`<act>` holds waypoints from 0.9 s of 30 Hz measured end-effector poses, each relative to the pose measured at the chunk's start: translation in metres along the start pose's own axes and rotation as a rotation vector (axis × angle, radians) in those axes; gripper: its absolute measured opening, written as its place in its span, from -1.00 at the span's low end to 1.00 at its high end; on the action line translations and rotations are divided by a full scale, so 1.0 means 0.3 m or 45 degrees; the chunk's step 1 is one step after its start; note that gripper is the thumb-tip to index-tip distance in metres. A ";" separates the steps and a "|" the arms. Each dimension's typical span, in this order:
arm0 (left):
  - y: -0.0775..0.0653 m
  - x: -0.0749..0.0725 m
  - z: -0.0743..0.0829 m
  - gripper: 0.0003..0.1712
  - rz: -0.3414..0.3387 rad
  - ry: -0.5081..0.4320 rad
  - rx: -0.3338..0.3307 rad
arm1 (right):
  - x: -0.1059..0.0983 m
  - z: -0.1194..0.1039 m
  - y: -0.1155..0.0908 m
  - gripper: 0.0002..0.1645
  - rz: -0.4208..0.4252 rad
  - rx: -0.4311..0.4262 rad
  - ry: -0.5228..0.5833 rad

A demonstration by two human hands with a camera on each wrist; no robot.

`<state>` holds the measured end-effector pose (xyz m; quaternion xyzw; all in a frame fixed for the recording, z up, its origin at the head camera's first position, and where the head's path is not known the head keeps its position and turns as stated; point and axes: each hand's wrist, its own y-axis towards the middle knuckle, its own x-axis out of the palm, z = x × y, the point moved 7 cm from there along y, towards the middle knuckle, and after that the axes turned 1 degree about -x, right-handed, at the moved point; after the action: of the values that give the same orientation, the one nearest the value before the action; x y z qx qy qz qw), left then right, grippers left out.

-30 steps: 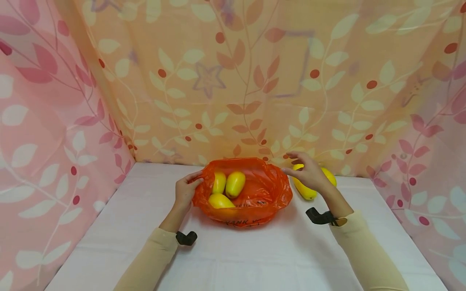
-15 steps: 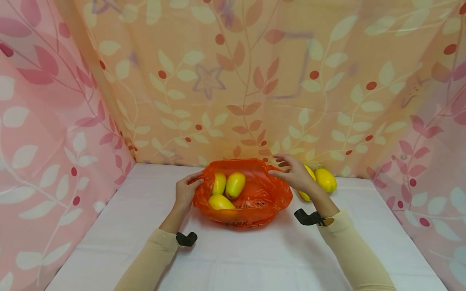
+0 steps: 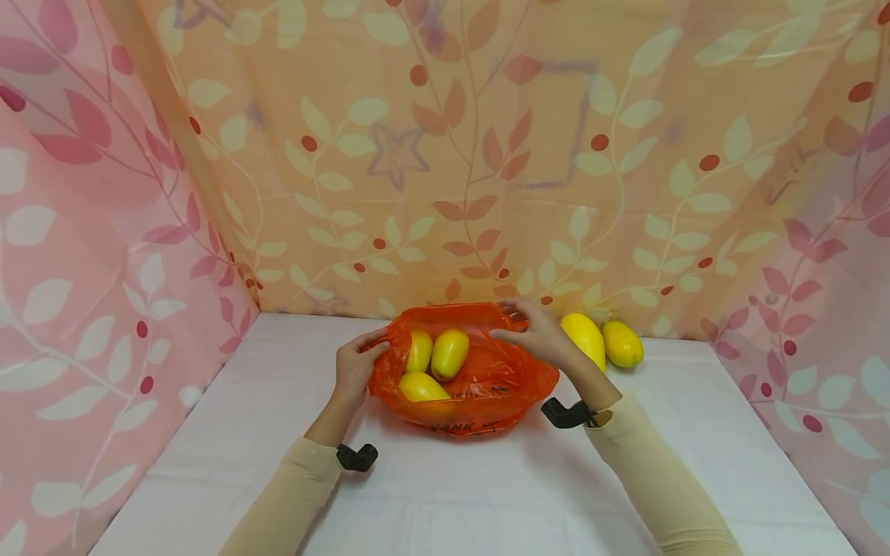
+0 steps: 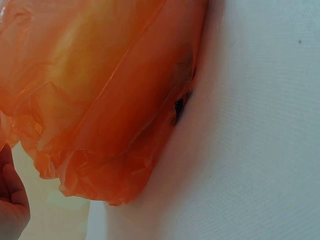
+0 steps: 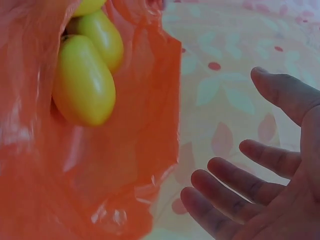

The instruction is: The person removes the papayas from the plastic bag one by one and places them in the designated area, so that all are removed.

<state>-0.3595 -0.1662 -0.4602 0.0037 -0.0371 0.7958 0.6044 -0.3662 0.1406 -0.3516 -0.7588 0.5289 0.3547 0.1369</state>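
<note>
An orange-red plastic bag [image 3: 473,417] with dark lettering lies on the table, its mouth spread wide. Three yellow mangoes [image 3: 450,354] are grouped in its left half; the right wrist view shows them [image 5: 85,82] up close. At the bag's left rim my left hand [image 3: 353,367] pinches the plastic between thumb and fingers; only part of that hand [image 4: 12,200] shows in the left wrist view. My right hand [image 3: 542,340] hovers over the bag's right rim, fingers spread and holding nothing, as its own wrist view of the hand [image 5: 270,185] confirms.
Two more yellow mangoes, a larger one [image 3: 584,340] and a smaller one [image 3: 623,344], lie at the back right, partly behind the right arm. A white cloth [image 3: 487,502] covers the table. Leaf-patterned curtains [image 3: 396,232] enclose the back and sides.
My right hand has moved left, from above the loose mangoes to over the bag's right rim, uncovering those mangoes. My left hand and the bag stay in place.
</note>
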 end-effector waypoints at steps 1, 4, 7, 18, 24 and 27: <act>0.000 0.000 0.000 -0.62 0.000 -0.001 -0.002 | 0.008 -0.004 0.004 -0.16 -0.005 -0.013 -0.004; -0.001 0.000 -0.001 -0.62 -0.001 -0.006 -0.006 | 0.035 -0.014 0.014 -0.15 -0.034 -0.020 0.005; -0.001 -0.002 -0.003 -0.63 0.004 -0.011 -0.007 | 0.063 -0.026 0.026 -0.17 -0.061 -0.022 0.005; -0.003 -0.002 -0.004 -0.63 0.010 -0.018 -0.001 | 0.161 -0.050 0.043 -0.22 -0.140 0.037 0.045; -0.006 -0.003 -0.005 -0.65 0.014 -0.034 -0.014 | 0.218 -0.051 0.049 -0.23 -0.179 0.027 0.034; -0.008 -0.003 -0.004 -0.64 0.014 -0.040 -0.014 | 0.244 -0.056 0.049 -0.26 -0.184 0.001 0.000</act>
<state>-0.3571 -0.1663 -0.4613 0.0127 -0.0508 0.7989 0.5992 -0.3589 0.0733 -0.3872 -0.7950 0.4728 0.3436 0.1626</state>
